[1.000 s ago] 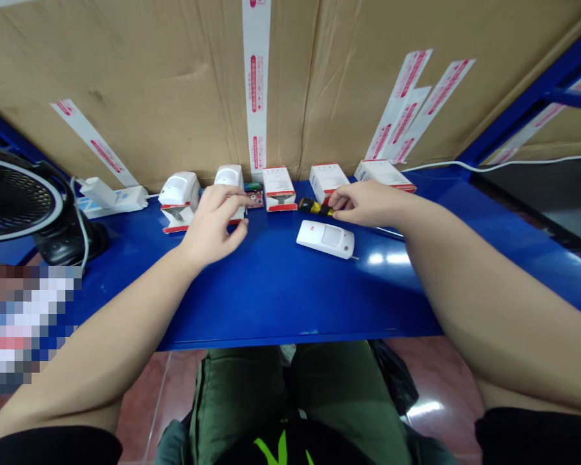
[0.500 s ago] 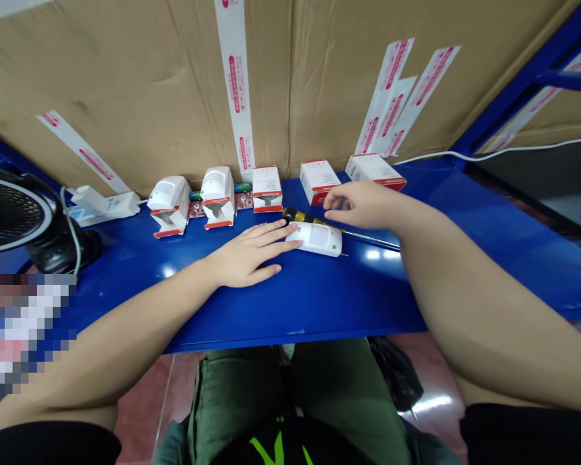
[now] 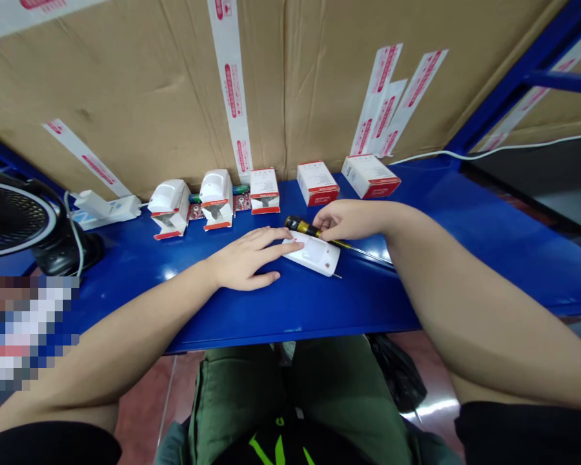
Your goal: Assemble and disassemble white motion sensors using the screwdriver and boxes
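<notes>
My left hand point(image 3: 246, 258) lies spread on the table, its fingertips resting on the left end of a white motion detector point(image 3: 319, 256). A small metal tip pokes out at the detector's right end. Just behind it lies a screwdriver point(image 3: 298, 225) with a black and yellow handle and a long metal shaft pointing right. My right hand point(image 3: 351, 218) reaches over from the right, with its fingers closed round the screwdriver near the front of the handle. Part of the handle and shaft is hidden under that hand.
Two open boxes topped with white detectors point(image 3: 167, 196) stand at the back left, with red circuit boards point(image 3: 243, 202) beside them. Three more boxes point(image 3: 318, 183) stand to the right. A black fan point(image 3: 24, 216) and a power strip point(image 3: 109, 212) are at the left; cardboard point(image 3: 174, 84) walls the back.
My right hand has come down and closed on the screwdriver. The detector's right end has swung towards me, while my left hand has stayed on it.
</notes>
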Demonstrator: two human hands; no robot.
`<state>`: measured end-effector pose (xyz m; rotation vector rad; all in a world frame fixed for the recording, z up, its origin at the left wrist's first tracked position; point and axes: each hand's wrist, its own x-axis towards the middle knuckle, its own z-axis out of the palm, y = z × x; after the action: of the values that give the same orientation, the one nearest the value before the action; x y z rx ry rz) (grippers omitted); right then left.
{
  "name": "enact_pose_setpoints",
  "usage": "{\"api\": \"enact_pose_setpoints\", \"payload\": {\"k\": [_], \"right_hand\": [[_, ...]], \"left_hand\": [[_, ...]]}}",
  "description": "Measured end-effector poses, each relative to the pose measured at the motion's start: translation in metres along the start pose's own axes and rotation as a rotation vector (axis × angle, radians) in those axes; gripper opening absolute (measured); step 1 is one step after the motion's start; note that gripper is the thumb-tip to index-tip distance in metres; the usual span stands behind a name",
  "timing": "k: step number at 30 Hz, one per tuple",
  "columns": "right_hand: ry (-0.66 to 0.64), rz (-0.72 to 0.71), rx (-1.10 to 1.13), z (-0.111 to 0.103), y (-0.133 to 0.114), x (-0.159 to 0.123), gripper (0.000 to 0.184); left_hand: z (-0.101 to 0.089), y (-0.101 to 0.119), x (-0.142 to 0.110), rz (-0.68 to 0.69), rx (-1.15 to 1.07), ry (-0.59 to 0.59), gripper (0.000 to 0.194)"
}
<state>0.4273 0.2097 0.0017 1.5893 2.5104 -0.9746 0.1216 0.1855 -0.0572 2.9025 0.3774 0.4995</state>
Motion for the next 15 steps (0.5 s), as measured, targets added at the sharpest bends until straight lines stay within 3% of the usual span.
{"api": "enact_pose_setpoints", "payload": {"k": [3,5,9,11,15], "right_hand": [[0.008,0.025,0.063,0.000,-0.001,-0.004,0.009],[0.074,0.010,0.192,-0.001,0.000,-0.007,0.013],[0.417,-0.142,0.512,-0.004,-0.003,-0.018,0.047],[0.572,-0.262,0.656,-0.006,-0.010,-0.029,0.054],[0.746,-0.434,0.818,-0.012,-0.029,-0.053,0.063]], "left_hand": [[0.001,0.000,0.001,0.036,-0.013,-0.023,0.071],[0.001,0.000,0.002,0.046,-0.033,-0.019,0.071],[0.000,0.001,0.003,0.074,-0.058,0.033,0.063],[-0.002,0.003,0.004,0.085,-0.038,0.055,0.057],[-0.006,0.010,0.004,0.056,0.051,0.048,0.047]]}}
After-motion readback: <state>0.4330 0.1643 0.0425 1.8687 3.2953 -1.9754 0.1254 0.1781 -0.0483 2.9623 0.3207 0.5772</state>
